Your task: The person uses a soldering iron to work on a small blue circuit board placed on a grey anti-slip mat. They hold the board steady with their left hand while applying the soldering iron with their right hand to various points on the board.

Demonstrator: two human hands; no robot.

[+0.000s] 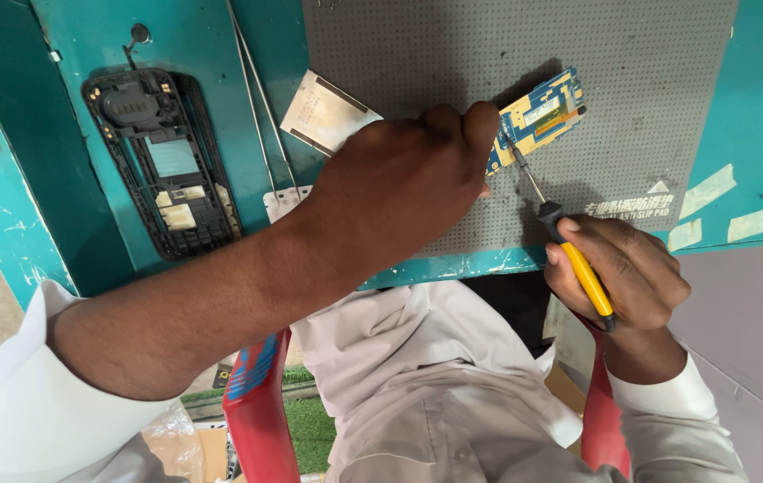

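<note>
Bright, even daylight; soft shadows fall beside the circuit board [538,114] and screwdriver [569,250] on the grey mat [632,72]. Focus is sharp, edges slightly stretched.

The left hand [404,183] covers the near end of the circuit board [538,114], so how its fingers grip that end cannot be told. It also hides one corner of the metal plate [323,112] just beside it. The screwdriver [569,255] handle is partly buried in the right hand [623,273]; its tip is too small to make out.
</note>
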